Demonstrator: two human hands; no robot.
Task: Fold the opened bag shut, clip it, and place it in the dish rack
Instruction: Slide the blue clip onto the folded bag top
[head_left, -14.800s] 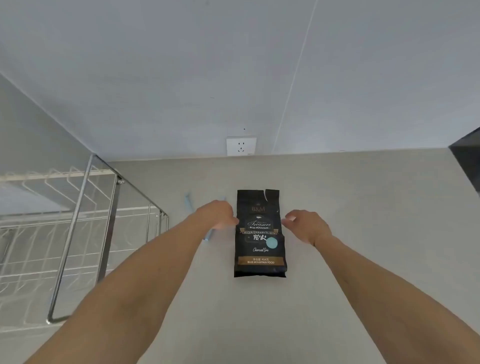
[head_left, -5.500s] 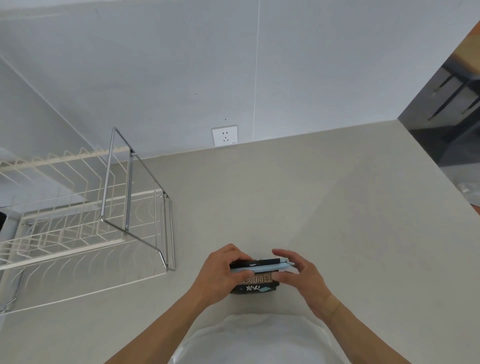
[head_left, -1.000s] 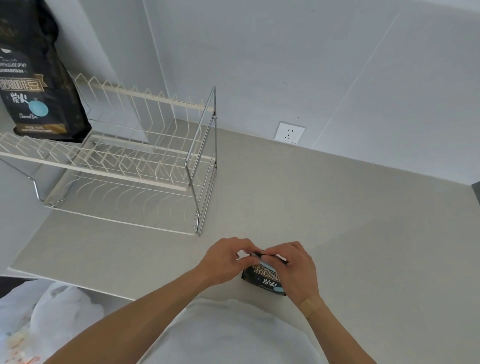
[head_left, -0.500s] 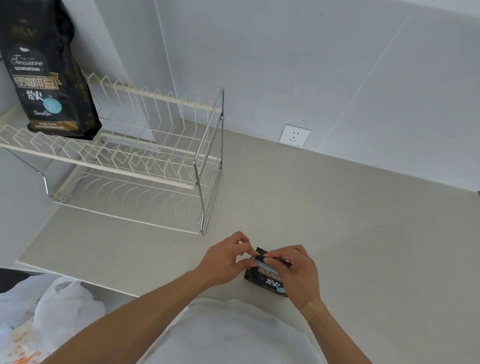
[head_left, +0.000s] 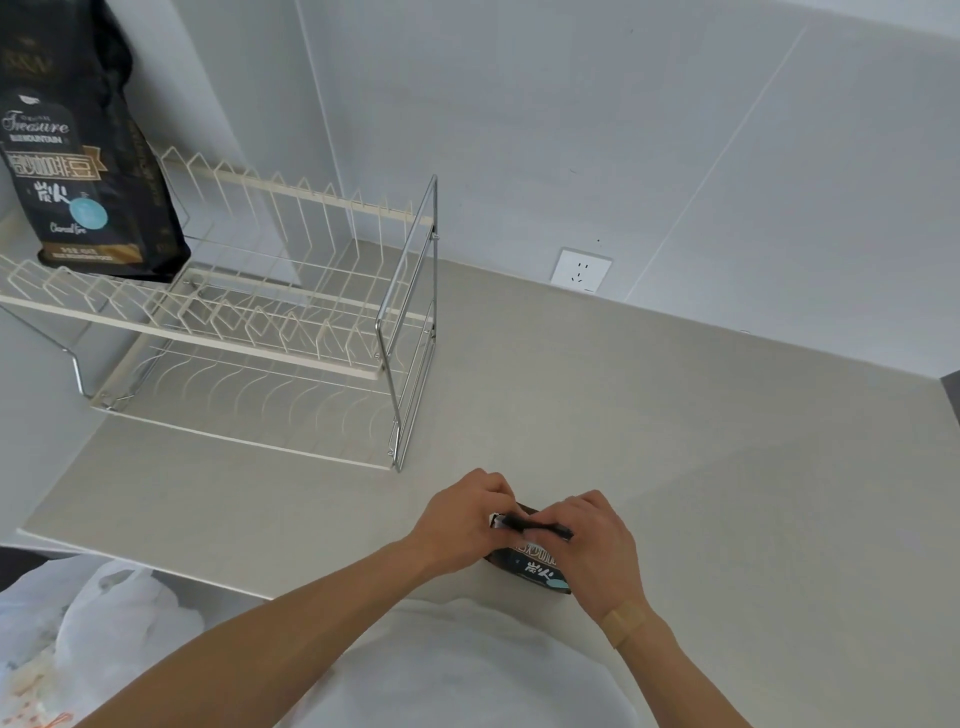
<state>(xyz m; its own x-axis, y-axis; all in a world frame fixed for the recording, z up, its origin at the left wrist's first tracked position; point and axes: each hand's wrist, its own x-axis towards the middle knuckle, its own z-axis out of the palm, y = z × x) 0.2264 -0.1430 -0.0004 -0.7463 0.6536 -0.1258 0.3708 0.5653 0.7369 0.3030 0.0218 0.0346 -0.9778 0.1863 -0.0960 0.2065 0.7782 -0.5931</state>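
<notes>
The two-tier wire dish rack (head_left: 291, 332) stands at the far left of the counter (head_left: 675, 441), a large coffee bag (head_left: 83, 156) already upright on its upper tier, so the coming placement runs far and leftward from the hands. At the near counter edge the small black coffee bag (head_left: 535, 566) stands with its folded top running left to right. The left hand (head_left: 462, 525), nearer the rack, and the right hand (head_left: 597, 551) each hold a grip pinched shut on that fold, where a slim clip (head_left: 530, 526) lies along it.

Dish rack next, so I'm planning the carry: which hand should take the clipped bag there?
Probably left hand: the dish rack stands on its side of the bag; the right hand would cross over.
</notes>
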